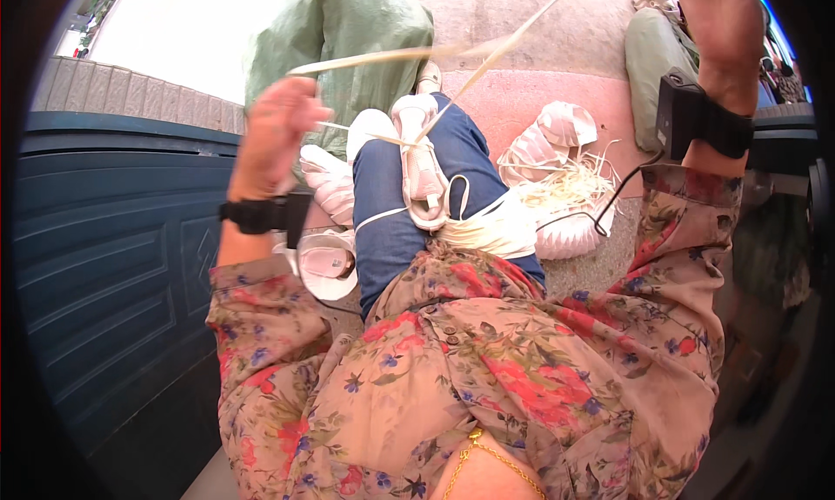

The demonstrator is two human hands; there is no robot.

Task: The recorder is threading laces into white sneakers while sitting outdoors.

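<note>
A gold necklace is worn above a floral shirt. Black bands are strapped on both wrists, and by the right one a black cable is seen. The left hand is raised to the left of the lap, slightly blurred, its fingers curled and pinching a pale lace, which is stretched rightward from it. The right hand is raised at the upper right and cut off by the upper edge; whether its fingers are spread or pinching anything cannot be told. Over the jeans, a bundle of pale laces is draped across the right thigh, its frayed ends spilled beyond it. A white shoe is rested between the thighs, sole down, its toe pointed away; from its upper part a lace length is drawn taut, up and rightward, out of view. On the floor, white shoes are strewn on both sides: one by the left thigh, others at the right. Farther off, a green sack is stood beyond the knees, and another green sack is seen at the right. The left side is bounded by a blue panelled door.
</note>
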